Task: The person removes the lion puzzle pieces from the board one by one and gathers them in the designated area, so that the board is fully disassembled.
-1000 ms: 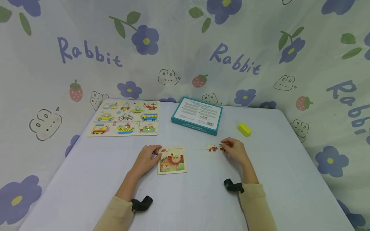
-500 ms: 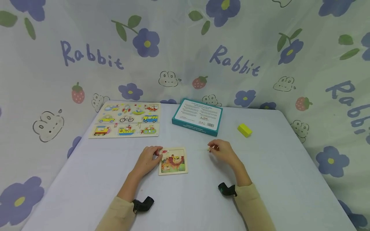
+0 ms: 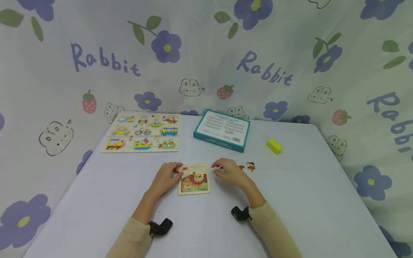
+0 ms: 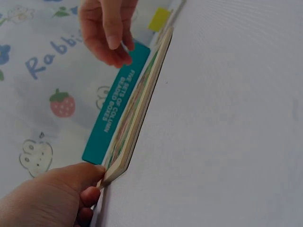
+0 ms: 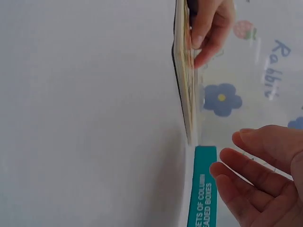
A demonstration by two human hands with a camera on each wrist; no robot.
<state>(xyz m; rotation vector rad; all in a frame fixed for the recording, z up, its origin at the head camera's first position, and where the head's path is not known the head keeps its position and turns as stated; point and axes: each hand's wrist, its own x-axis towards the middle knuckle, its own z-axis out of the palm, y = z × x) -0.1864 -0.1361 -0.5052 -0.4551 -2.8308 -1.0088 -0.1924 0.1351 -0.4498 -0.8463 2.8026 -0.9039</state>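
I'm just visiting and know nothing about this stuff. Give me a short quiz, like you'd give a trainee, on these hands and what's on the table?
1. Multiple choice: what does the left hand hold?
A) the vehicle board
B) the lion puzzle
C) the wall cloth

2. True or false: the right hand grips a loose piece.

3. Fill in the gap: in the head view, the yellow block lies to the ____ of the teal box.

Key:
1. B, by its edge.
2. False; it holds nothing.
3. right
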